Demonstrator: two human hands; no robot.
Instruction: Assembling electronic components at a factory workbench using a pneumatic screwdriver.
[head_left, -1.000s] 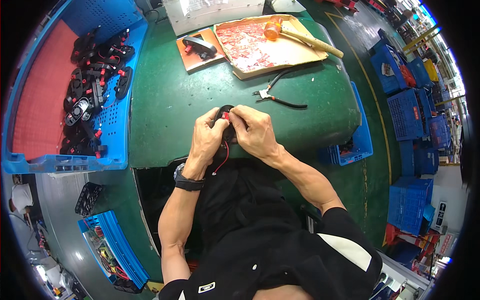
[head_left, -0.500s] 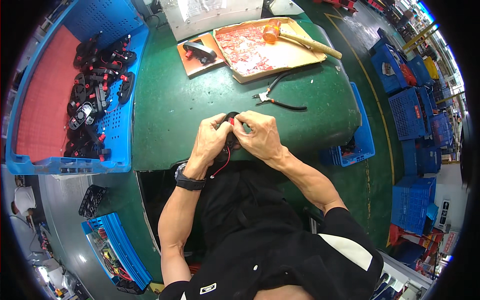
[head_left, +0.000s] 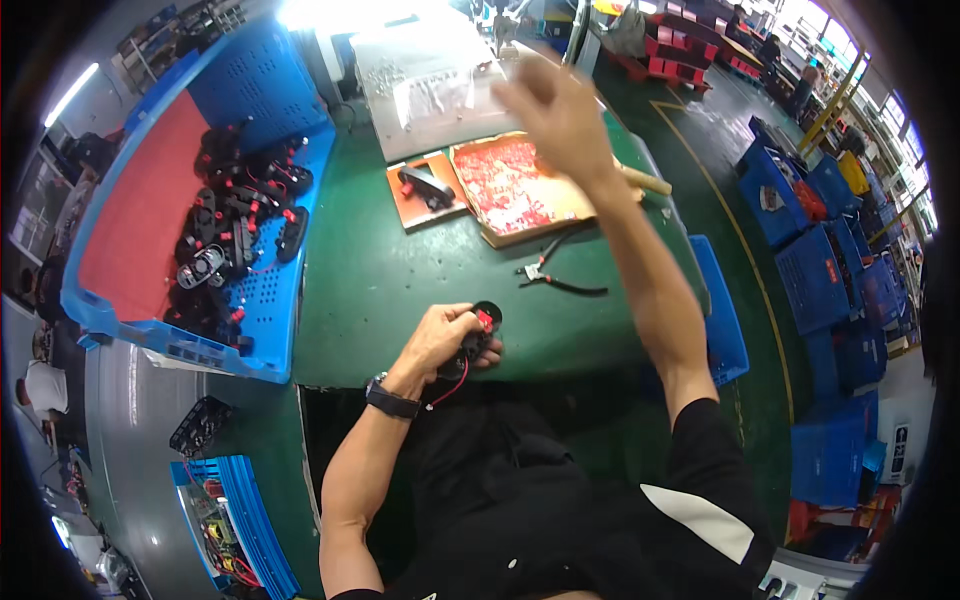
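My left hand [head_left: 445, 340] is closed around a black plastic part [head_left: 486, 312] at the near edge of the green table. A small red piece [head_left: 485, 320] sits in the part by my thumb, and a red wire [head_left: 458, 388] with a light tip hangs from it. My right hand [head_left: 562, 115] is raised at the far side, above a shallow cardboard tray [head_left: 500, 238] of small red pieces. Motion smears its fingers. Behind that forearm the mallet's handle [head_left: 645, 180] sticks out; the mallet's head is hidden.
Orange-handled cutters [head_left: 562, 280] lie on the green table [head_left: 380, 290]. Beside the tray, another black part [head_left: 428, 187] rests on an orange-brown box. A large blue crate [head_left: 290, 345] at left holds many black parts. A blue bin [head_left: 725, 310] stands beyond the right edge.
My right hand has left the black part and swung up and away to the far side. My left hand keeps hold of the part. The whole view has shifted.
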